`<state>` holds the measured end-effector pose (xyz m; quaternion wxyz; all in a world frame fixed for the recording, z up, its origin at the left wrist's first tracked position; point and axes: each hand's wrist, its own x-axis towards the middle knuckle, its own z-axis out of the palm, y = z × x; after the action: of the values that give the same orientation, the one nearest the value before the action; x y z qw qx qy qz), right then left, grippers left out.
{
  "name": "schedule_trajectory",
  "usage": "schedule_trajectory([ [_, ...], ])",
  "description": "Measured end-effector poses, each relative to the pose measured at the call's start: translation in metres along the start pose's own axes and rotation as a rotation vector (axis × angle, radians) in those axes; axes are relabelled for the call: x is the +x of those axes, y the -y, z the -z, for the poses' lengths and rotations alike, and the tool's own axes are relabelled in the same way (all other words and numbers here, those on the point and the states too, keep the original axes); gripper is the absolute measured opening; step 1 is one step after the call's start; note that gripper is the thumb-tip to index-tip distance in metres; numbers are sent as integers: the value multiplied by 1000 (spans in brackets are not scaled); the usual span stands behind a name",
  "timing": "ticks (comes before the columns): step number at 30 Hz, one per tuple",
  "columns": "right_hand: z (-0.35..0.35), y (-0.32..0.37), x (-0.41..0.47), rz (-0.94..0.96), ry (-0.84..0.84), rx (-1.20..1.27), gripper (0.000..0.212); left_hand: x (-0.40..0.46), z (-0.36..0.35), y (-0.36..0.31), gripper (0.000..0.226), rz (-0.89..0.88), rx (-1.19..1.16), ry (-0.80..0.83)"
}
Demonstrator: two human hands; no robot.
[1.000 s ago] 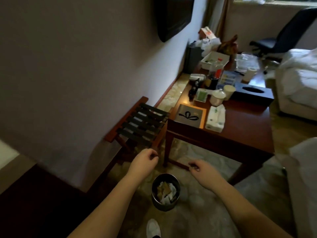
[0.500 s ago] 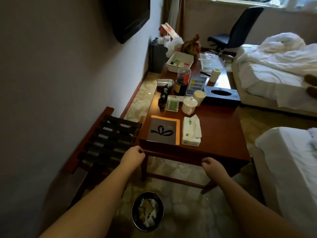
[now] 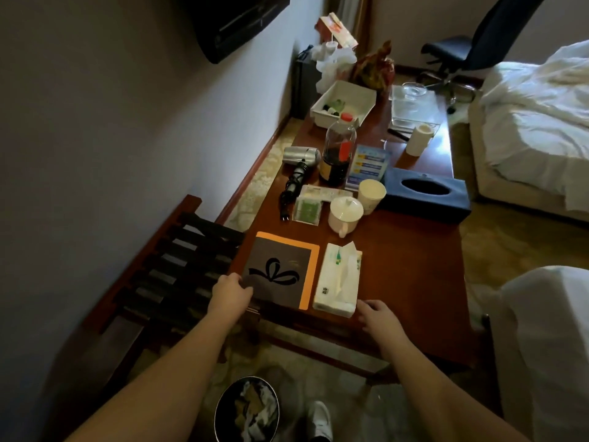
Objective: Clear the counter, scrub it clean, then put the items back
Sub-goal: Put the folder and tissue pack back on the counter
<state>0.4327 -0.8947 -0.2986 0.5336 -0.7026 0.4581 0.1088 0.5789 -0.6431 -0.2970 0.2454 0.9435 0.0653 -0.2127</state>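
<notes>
The long wooden counter (image 3: 404,269) carries a dark folder with a bow drawing and an orange border (image 3: 280,272) and a white tissue pack (image 3: 338,282) at its near end. My left hand (image 3: 231,295) grips the folder's near-left corner, thumb on top. My right hand (image 3: 379,317) rests with loose fingers on the counter edge, just right of the tissue pack. Farther back stand a lidded white mug (image 3: 345,213), a paper cup (image 3: 371,194), a blue tissue box (image 3: 424,196), a dark bottle (image 3: 338,151), a hair dryer (image 3: 301,161) and a white tray (image 3: 344,102).
A slatted luggage rack (image 3: 178,266) stands left of the counter against the wall. A round bin with paper scraps (image 3: 247,409) sits on the floor by my shoe (image 3: 320,421). Beds (image 3: 541,122) lie to the right, with an office chair (image 3: 471,49) behind.
I have come closer to the counter. Both hands rose from below its edge: the left reached the folder's corner, the right arrived beside the tissue pack.
</notes>
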Motion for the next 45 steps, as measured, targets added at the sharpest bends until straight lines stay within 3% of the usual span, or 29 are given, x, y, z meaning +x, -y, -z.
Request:
schedule_trajectory([
  [7, 13, 3, 30, 4, 123, -126, 45, 13, -23, -18, 62, 155, 46, -21],
  [11, 14, 6, 37, 35, 167, -187, 34, 14, -31, -19, 65, 218, 75, -70],
  [17, 13, 16, 39, 65, 235, -185, 15, 17, -37, -20, 68, 311, -82, -40],
  [20, 12, 19, 40, 52, 238, -114, 15, 14, -37, -21, 63, 312, -155, 29],
  [24, 12, 21, 43, -41, 263, 168, 12, 4, -36, -14, 72, 346, -436, 87],
  [26, 13, 21, 45, -58, 288, 269, 21, -6, -35, -12, 71, 379, -591, 102],
  [30, 12, 21, 47, 12, 293, 187, 57, -34, -31, -6, 37, 389, -960, 185],
  [36, -1, 39, 41, 64, 309, 176, 62, -80, -12, 27, 21, 358, -1096, 101],
  [45, -61, 99, -68, 174, 629, 312, 54, -183, 62, 98, 23, 342, -1403, -151],
])
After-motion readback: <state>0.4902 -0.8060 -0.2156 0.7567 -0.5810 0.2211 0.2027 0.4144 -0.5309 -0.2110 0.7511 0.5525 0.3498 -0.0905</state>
